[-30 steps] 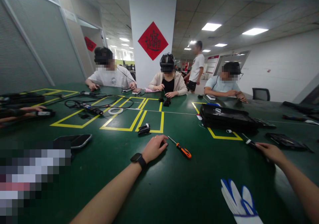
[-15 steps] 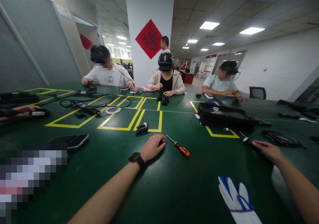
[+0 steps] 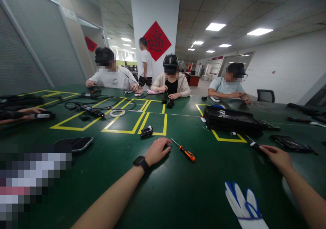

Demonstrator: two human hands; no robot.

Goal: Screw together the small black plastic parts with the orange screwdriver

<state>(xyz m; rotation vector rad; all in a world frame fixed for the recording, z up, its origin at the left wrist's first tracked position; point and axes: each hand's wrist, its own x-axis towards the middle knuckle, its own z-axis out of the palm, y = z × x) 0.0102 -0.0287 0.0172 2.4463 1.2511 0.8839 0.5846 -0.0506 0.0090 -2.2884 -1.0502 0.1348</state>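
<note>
My left hand (image 3: 158,151), with a dark watch on the wrist, lies flat and open on the green table (image 3: 178,195). Its fingertips rest just beside the metal tip of an orange-and-black screwdriver (image 3: 187,153). Beyond that hand stand small black cylindrical parts (image 3: 147,131), close together. Off to the right, my right hand (image 3: 277,159) has its thumb and fingers closed on the handle end of a dark screwdriver (image 3: 253,144), its thin shaft pointing away to the left. A white glove with blue fingers (image 3: 246,202) lies nearer me.
A black case (image 3: 230,120) lies beyond my right hand, with a dark flat part (image 3: 292,143) to its right. Black cables (image 3: 89,110) and a white ring (image 3: 117,113) lie at the left, near a phone (image 3: 76,144). Several people sit around the table.
The view has shifted slightly. Both hands stay in much the same places on the table. In the background, a standing person has walked to the left.
</note>
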